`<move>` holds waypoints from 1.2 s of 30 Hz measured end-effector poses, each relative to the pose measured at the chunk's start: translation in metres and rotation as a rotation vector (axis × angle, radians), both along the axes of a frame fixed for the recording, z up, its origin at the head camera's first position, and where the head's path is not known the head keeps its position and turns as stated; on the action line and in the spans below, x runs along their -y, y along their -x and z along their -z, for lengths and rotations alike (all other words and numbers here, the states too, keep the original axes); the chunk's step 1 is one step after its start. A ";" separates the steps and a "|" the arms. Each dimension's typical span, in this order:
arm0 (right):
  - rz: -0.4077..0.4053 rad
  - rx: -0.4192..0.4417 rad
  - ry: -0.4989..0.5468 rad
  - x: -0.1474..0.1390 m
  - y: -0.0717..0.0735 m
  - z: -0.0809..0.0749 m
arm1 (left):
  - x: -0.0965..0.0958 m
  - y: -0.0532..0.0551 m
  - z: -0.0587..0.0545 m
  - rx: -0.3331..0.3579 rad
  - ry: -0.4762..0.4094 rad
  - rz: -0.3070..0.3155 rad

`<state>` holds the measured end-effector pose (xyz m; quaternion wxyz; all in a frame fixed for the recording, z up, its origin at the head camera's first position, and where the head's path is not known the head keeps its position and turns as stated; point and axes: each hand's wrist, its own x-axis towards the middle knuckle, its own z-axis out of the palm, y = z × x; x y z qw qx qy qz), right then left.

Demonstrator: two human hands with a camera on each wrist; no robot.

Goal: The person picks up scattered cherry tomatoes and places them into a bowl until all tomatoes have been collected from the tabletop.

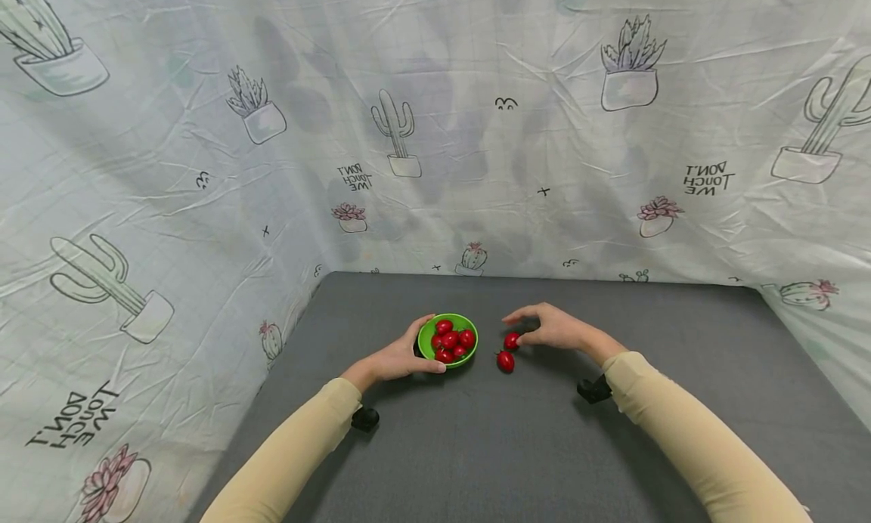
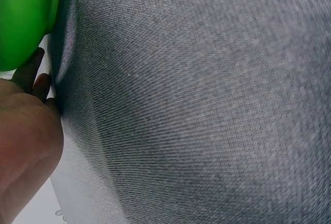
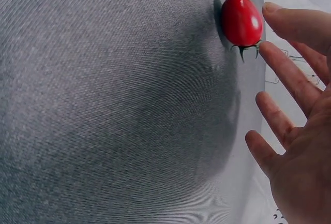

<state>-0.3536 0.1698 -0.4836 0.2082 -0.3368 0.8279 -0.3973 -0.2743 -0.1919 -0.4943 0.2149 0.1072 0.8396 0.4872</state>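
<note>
A small green bowl (image 1: 426,351) holds several red cherry tomatoes (image 1: 450,339). My left hand (image 1: 401,354) grips it from the left side, thumb along the near rim and fingers round the far side. In the left wrist view the bowl's green outer wall (image 2: 23,17) shows beside the fingers. To the right of the bowl, two more cherry tomatoes lie on the table, a nearer one (image 1: 506,361) and a farther one (image 1: 512,341). My right hand (image 1: 553,329) is at the farther tomato, its fingers spread; in the right wrist view, thumb and index fingertips are close beside that tomato (image 3: 242,22).
The dark grey table (image 1: 463,447) lies under everything. A white cloth (image 1: 449,130) printed with potted cacti hangs behind the table and along its left side. Black wrist devices (image 1: 594,389) sit under both forearms.
</note>
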 end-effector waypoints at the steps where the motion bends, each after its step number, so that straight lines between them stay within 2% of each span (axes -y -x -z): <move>1: -0.002 0.000 0.002 0.000 0.000 0.000 | 0.000 0.000 0.000 0.001 0.002 -0.001; 7: -0.011 0.004 0.006 -0.001 0.002 0.004 | -0.002 0.000 -0.002 0.009 -0.001 -0.002; 19: -0.018 0.029 0.010 -0.001 0.009 0.014 | -0.003 0.001 0.000 -0.001 0.016 -0.005; 28: -0.039 0.023 0.018 -0.001 0.016 0.020 | -0.005 0.003 0.001 -0.005 0.039 -0.018; 36: -0.067 0.009 0.026 -0.001 0.023 0.026 | -0.005 0.004 0.000 0.003 0.020 -0.027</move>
